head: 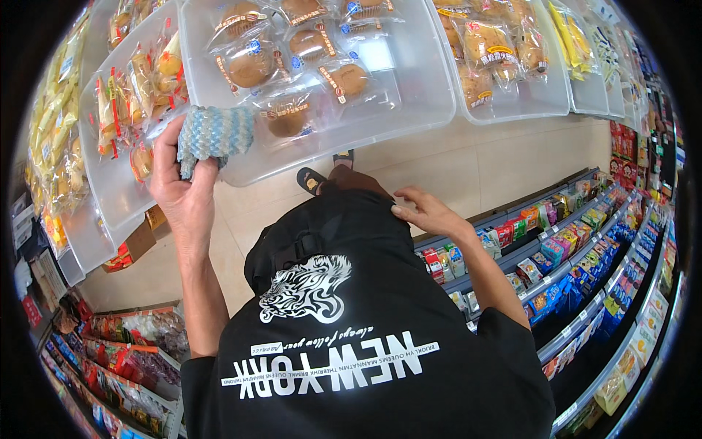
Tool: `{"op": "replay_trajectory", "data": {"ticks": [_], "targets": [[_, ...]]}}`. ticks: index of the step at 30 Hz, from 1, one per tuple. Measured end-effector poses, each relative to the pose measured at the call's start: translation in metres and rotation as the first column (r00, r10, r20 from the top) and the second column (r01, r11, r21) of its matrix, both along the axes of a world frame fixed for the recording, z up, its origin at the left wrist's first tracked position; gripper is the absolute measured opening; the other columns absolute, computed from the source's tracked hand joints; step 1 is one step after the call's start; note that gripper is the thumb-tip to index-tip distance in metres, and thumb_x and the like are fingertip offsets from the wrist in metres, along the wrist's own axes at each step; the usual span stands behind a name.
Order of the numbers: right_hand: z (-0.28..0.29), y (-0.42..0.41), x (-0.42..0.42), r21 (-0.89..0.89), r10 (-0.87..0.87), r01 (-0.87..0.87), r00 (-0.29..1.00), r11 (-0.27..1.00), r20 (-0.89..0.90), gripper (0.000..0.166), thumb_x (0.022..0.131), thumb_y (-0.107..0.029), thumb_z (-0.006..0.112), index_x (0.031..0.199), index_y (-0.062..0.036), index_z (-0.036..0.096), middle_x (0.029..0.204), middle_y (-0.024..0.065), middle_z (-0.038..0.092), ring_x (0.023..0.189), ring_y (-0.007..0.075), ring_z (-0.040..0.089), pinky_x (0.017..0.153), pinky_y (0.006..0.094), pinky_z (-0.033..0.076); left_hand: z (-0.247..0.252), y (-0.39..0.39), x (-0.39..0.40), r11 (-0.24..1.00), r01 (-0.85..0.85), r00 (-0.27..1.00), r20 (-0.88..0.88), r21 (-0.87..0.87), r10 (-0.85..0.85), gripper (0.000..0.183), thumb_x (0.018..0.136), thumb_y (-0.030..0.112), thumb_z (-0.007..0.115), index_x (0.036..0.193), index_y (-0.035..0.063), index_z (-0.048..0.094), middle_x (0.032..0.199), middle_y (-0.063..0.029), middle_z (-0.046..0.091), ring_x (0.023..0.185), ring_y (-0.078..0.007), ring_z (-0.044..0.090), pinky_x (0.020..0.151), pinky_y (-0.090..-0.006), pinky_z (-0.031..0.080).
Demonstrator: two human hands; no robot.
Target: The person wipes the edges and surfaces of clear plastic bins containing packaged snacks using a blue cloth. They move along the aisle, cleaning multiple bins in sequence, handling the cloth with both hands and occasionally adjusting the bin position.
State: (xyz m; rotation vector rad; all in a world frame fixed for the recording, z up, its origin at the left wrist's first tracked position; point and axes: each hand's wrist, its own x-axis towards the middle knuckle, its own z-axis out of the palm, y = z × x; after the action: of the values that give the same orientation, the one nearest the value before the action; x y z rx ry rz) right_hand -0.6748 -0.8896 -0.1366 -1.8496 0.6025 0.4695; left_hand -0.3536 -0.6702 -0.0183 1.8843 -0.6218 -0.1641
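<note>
My left hand (pixel 184 192) grips a folded blue-and-white striped cloth (pixel 216 134). The cloth is at the near left corner of a translucent plastic bin (pixel 351 140), close to the wall it shares with the bin on its left. Inside the middle bin lie several wrapped round cakes (pixel 249 68) in clear packets, mostly toward the far side. My right hand (pixel 430 211) is beside my right hip with its fingers apart and nothing in it. Its fingertips are close to my black shirt; whether they touch it I cannot tell.
A left bin (pixel 118 200) holds wrapped pastries (pixel 140 82); a right bin (pixel 510 110) holds bagged bread (pixel 488 46). Tiered shelves (pixel 570 324) of packaged snacks stand at my right. Another snack rack (pixel 131 351) is at lower left. A cardboard box (pixel 137 241) sits below the left bin.
</note>
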Motion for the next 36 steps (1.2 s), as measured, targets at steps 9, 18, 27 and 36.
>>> {"op": "replay_trajectory", "data": {"ticks": [9,18,27,36], "targets": [[0.013,0.026,0.049,-0.044,-0.131,0.137,0.985,0.990,0.117,0.025,0.098,-0.022,0.055,0.095,0.0010,0.063,0.086,0.0143,0.063,0.083,0.0273,0.061,0.074,0.0404,0.047,0.005,0.019,0.000,0.998,0.034,0.999,-0.021,-0.044,-0.035,0.049,0.082,-0.007,0.058,0.130,-0.0019,0.056,0.118,-0.0059,0.060,0.109,-0.0137,0.058,0.094,-0.0296,0.048],[0.003,-0.003,0.023,0.525,-0.323,0.417,0.908,0.742,-0.266,0.019,0.098,-0.023,0.061,0.097,-0.0043,0.065,0.087,-0.0020,0.058,0.083,0.0090,0.052,0.074,0.0265,0.044,0.001,0.026,0.000,0.996,0.015,0.999,-0.029,-0.092,-0.017,0.050,0.083,-0.009,0.057,0.133,-0.0011,0.054,0.117,-0.0052,0.061,0.106,-0.0128,0.060,0.090,-0.0280,0.051],[-0.096,0.004,0.023,0.011,-0.109,0.109,0.994,0.994,-0.003,0.031,0.096,-0.027,0.061,0.108,0.0000,0.065,0.097,0.0137,0.068,0.090,0.0269,0.063,0.078,0.0377,0.049,0.003,0.029,0.001,0.998,0.025,0.999,-0.027,-0.066,-0.027,0.050,0.082,-0.008,0.057,0.131,-0.0008,0.056,0.118,-0.0054,0.062,0.105,-0.0127,0.060,0.090,-0.0287,0.051],[-0.131,0.013,0.012,-0.329,-0.045,0.109,0.980,0.938,0.196,0.029,0.096,-0.028,0.060,0.093,0.0011,0.061,0.087,0.0232,0.064,0.083,0.0451,0.061,0.073,0.0478,0.049,0.007,0.031,-0.007,0.992,0.043,0.989,-0.133,-0.117,-0.058,0.047,0.084,-0.006,0.058,0.131,-0.0003,0.056,0.117,-0.0040,0.062,0.108,-0.0125,0.059,0.094,-0.0283,0.048]]}}
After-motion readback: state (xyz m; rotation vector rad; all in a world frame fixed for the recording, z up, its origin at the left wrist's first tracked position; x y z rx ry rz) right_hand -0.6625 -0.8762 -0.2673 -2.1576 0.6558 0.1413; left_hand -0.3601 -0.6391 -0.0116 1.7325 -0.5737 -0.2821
